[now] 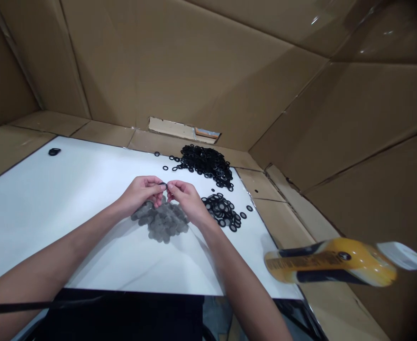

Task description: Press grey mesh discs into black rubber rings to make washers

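Hands point(140, 193) hemmed in: black rings point(204, 166) fwd, grey mesh discs point(160, 220) below, yellow bottle point(331, 261) far rt.

From here I see a small black rubber ring point(163, 184) pinched above a heap of flat grey mesh discs point(160, 220), with a loose pile of black rings point(205, 163) farther off and mesh-filled black rings point(222, 210) to the right.

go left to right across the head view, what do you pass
small black rings → left hand → right hand → black-rimmed mesh discs → yellow-and-black bottle
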A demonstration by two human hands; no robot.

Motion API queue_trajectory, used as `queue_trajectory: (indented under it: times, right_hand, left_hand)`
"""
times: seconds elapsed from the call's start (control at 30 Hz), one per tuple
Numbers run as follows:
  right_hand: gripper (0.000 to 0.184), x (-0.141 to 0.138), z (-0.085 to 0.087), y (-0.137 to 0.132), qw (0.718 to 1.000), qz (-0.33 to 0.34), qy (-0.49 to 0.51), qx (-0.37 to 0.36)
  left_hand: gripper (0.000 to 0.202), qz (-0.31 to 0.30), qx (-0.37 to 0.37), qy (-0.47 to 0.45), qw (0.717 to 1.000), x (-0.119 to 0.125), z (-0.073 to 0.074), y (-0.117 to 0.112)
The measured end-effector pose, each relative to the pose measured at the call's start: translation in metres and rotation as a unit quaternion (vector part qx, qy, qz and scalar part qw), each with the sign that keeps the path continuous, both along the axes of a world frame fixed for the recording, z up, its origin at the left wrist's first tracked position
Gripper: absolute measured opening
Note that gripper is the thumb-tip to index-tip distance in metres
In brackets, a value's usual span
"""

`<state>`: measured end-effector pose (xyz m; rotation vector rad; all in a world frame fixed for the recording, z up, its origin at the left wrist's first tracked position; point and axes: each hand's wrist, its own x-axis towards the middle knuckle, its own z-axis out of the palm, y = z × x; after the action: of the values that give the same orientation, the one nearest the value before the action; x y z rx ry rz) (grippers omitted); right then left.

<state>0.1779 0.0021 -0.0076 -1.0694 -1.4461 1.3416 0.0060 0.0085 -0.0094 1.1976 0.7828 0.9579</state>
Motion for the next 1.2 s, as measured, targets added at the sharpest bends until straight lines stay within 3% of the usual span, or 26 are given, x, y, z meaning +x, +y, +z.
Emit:
queue_trajectory:
  times: [0.3, 0.7, 1.2]
  right_hand:
    - [0.023, 0.0057, 0.0107, -0.003, 0.999, 0.002, -0.046, 0.01]
    - [0.024, 0.0021, 0.0048, -0.0035, 0.998, 0.022, -0.047, 0.029]
    - [0.022, -0.003, 0.0043, -0.0043, 0.997, -0.042, -0.04, 0.042]
  left_hand:
    - [0.022, 0.003, -0.01, 0.014, 1.0, -0.0003, 0.0053, -0.0019]
    - [0.02, -0.016, -0.008, 0.006, 1.0, -0.0002, 0.0014, -0.0031]
    - [0.028, 0.067, -0.001, -0.031, 0.997, 0.0064, -0.0024, -0.0044]
